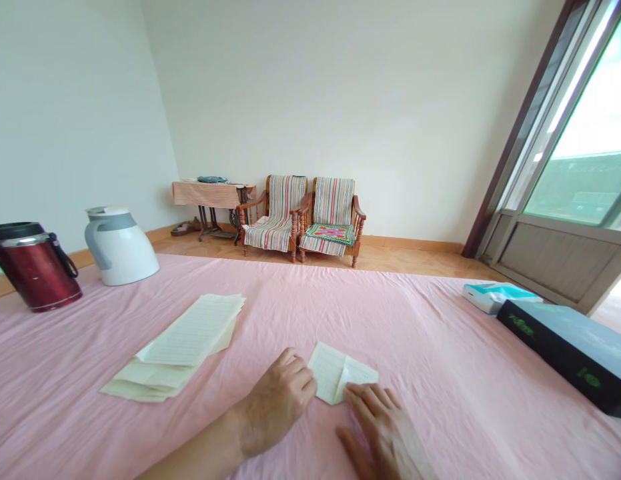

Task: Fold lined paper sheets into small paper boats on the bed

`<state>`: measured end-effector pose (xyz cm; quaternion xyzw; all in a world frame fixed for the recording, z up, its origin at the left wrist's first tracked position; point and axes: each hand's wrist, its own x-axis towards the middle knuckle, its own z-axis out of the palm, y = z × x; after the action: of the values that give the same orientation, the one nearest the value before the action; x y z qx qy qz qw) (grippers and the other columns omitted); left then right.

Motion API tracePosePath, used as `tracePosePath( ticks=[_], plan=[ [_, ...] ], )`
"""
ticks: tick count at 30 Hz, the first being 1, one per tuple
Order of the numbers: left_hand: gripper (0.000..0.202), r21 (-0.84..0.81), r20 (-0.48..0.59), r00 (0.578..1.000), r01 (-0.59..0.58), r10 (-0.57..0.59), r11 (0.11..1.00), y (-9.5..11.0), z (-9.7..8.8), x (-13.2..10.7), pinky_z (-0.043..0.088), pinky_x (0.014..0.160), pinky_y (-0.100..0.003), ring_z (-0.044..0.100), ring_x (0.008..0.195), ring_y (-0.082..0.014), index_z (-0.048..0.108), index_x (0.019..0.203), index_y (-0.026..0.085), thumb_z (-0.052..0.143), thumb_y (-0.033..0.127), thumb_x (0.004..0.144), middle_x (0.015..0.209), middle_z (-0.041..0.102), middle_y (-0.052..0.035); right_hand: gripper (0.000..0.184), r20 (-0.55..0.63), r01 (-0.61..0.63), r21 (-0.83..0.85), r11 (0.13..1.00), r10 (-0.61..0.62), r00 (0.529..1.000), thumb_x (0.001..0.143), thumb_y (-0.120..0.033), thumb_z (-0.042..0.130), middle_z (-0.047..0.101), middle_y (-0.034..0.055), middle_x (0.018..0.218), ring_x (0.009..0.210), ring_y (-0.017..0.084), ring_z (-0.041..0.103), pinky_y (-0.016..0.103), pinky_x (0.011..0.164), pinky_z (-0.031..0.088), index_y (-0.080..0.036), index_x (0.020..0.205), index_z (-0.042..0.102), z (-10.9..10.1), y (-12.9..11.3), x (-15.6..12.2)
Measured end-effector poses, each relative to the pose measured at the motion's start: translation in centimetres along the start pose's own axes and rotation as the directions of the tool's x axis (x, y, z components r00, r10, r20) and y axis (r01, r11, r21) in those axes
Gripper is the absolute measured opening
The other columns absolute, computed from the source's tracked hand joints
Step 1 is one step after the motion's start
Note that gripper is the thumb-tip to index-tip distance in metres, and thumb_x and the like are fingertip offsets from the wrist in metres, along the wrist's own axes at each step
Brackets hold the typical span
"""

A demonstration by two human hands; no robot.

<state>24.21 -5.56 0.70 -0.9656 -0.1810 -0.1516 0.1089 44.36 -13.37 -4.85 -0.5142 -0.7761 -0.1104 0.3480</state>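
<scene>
A small folded sheet of lined paper [335,371] lies on the pink cloth [430,347] in front of me. My left hand [277,403] rests curled at the paper's left edge, fingers bent and touching it. My right hand [385,433] lies flat with fingers stretched out, fingertips pressing on the paper's near right flap. A loose stack of lined sheets [183,343] lies to the left, apart from both hands.
A red thermos [33,267] and a white jug [120,243] stand at the far left. A black box [570,347] and a teal-and-white box [493,295] sit at the right. Two striped armchairs [303,217] and a small table [213,193] stand by the far wall.
</scene>
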Motion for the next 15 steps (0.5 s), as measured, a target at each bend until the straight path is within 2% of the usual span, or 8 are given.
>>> tracePosePath(
  ticks=[3, 6, 8, 11, 13, 15],
  plan=[
    [0.025, 0.1, -0.043, 0.998, -0.043, 0.048, 0.994, 0.8, -0.8, 0.3, 0.04, 0.078, -0.037, 0.049, 0.068, -0.0177, 0.052, 0.072, 0.016, 0.041, 0.004, 0.091, 0.071, 0.055, -0.0026, 0.029, 0.002, -0.029, 0.038, 0.999, 0.029, 1.0, 0.08, -0.02, 0.05, 0.068, 0.0076, 0.097, 0.085, 0.024, 0.062, 0.037, 0.073, 0.048, -0.019, 0.107, 0.06, -0.1, 0.0, 0.2],
    [0.026, 0.173, -0.096, 0.99, -0.081, 0.099, 0.981, 2.6, -1.1, 0.4, 0.04, 0.079, -0.04, 0.049, 0.068, -0.0188, 0.055, 0.073, 0.015, 0.039, 0.003, 0.089, 0.07, 0.055, -0.004, 0.029, -0.025, 0.047, -0.011, 0.999, -0.047, 0.999, 0.083, -0.015, 0.048, 0.069, 0.0079, 0.101, 0.09, 0.023, 0.062, 0.035, 0.077, 0.048, -0.018, 0.11, 0.059, -1.1, 0.3, 0.5],
    [0.029, 0.189, -0.196, 0.972, -0.094, 0.132, 0.977, 4.0, -0.5, 0.4, 0.04, 0.071, -0.038, 0.047, 0.062, -0.0179, 0.055, 0.069, 0.016, 0.037, 0.004, 0.089, 0.066, 0.054, -0.0037, 0.029, -0.025, 0.135, -0.09, 0.987, -0.138, 0.99, 0.086, -0.012, 0.043, 0.068, 0.0076, 0.105, 0.091, 0.023, 0.062, 0.034, 0.077, 0.048, -0.019, 0.108, 0.06, -1.9, 0.5, 0.5],
    [0.032, 0.229, -0.359, 0.918, -0.087, 0.168, 0.969, 5.6, 1.3, 0.4, 0.037, 0.062, -0.034, 0.046, 0.056, -0.0156, 0.052, 0.061, 0.016, 0.04, 0.002, 0.087, 0.059, 0.051, -0.0015, 0.035, -0.012, 0.208, -0.178, 0.962, -0.213, 0.977, 0.094, -0.012, 0.029, 0.07, 0.0065, 0.097, 0.081, 0.021, 0.064, 0.032, 0.071, 0.048, -0.019, 0.105, 0.061, -2.7, 0.3, 0.3],
    [0.033, 0.205, -0.367, 0.918, -0.077, 0.149, 0.976, 6.2, 2.4, 0.4, 0.037, 0.06, -0.032, 0.046, 0.054, -0.0146, 0.05, 0.06, 0.017, 0.04, 0.001, 0.087, 0.057, 0.05, -0.0008, 0.041, 0.007, 0.215, -0.202, 0.956, -0.218, 0.976, 0.097, -0.014, 0.021, 0.07, 0.0062, 0.088, 0.071, 0.019, 0.063, 0.03, 0.064, 0.046, -0.018, 0.101, 0.062, -2.7, 0.0, -0.1],
    [0.031, 0.149, -0.308, 0.943, -0.08, 0.124, 0.986, 6.5, 3.0, 0.4, 0.037, 0.057, -0.03, 0.046, 0.054, -0.0144, 0.05, 0.062, 0.017, 0.041, 0.003, 0.087, 0.058, 0.051, -0.0009, 0.046, 0.009, 0.21, -0.195, 0.958, -0.212, 0.977, 0.098, -0.017, 0.017, 0.067, 0.0047, 0.075, 0.061, 0.018, 0.061, 0.029, 0.057, 0.043, -0.019, 0.09, 0.062, -2.5, -0.5, -0.6]
  ],
)
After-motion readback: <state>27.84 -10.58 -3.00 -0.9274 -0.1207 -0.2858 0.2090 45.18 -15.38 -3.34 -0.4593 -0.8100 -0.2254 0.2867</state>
